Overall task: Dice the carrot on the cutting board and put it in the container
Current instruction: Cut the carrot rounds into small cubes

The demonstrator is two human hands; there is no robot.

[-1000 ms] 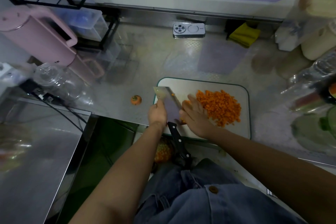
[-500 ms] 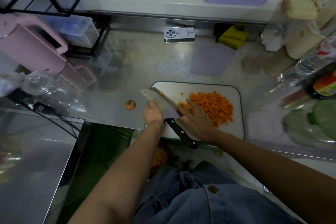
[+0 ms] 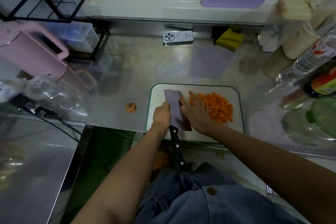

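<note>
Both my hands are maybe risking cuts: left hand [image 3: 161,114] gripping the cleaver [image 3: 175,108], right hand [image 3: 197,114], fingers straight, sweeping carrot dice [image 3: 220,108] beside its edge.

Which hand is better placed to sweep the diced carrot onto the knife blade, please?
The right. The right hand lies open against the diced carrot on the cutting board, while the left hand is busy holding the knife blade.

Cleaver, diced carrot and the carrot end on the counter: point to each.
cleaver [image 3: 175,112], head view, middle of the flat blade.
diced carrot [image 3: 221,109], head view, centre of the pile.
carrot end [image 3: 131,108], head view, its top face.
</note>
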